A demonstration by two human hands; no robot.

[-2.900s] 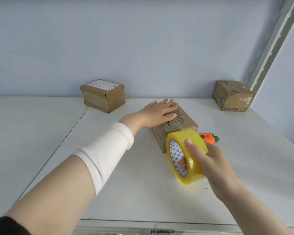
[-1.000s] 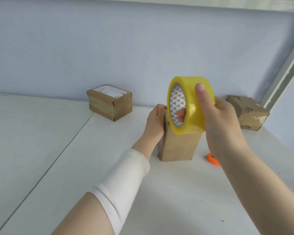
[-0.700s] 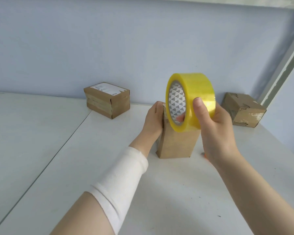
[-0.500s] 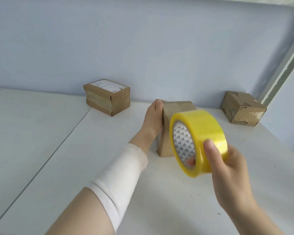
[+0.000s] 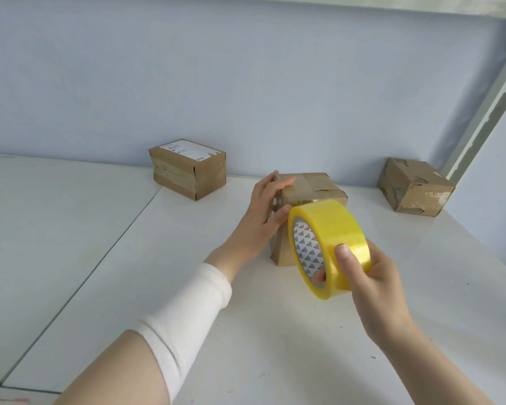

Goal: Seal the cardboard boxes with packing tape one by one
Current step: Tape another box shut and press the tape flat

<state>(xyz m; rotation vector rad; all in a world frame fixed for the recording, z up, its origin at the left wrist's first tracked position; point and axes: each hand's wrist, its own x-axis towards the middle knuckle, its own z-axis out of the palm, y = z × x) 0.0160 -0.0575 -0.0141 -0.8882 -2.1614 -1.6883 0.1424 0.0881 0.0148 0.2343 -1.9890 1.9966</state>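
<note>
On the table [image 5: 100, 258], left hand [image 5: 262, 220] grips the box [image 5: 316, 190], right hand [image 5: 376, 287] pinches the tape roll [image 5: 333, 229] (yellow).

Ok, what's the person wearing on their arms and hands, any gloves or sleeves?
Both hands are bare: no gloves, rings or watch show on the left hand or right hand. The left forearm wears a snug white ribbed knit sleeve, with bare arm at both ends. The right forearm has no sleeve.

On the surface [image 5: 100, 235], the centre box [image 5: 316, 190] is standing mid-frame, directly behind the tape roll [image 5: 333, 229]. A second box [image 5: 187, 171] is sitting upper left of it; a third box [image 5: 415, 185] is sitting at right.
</note>
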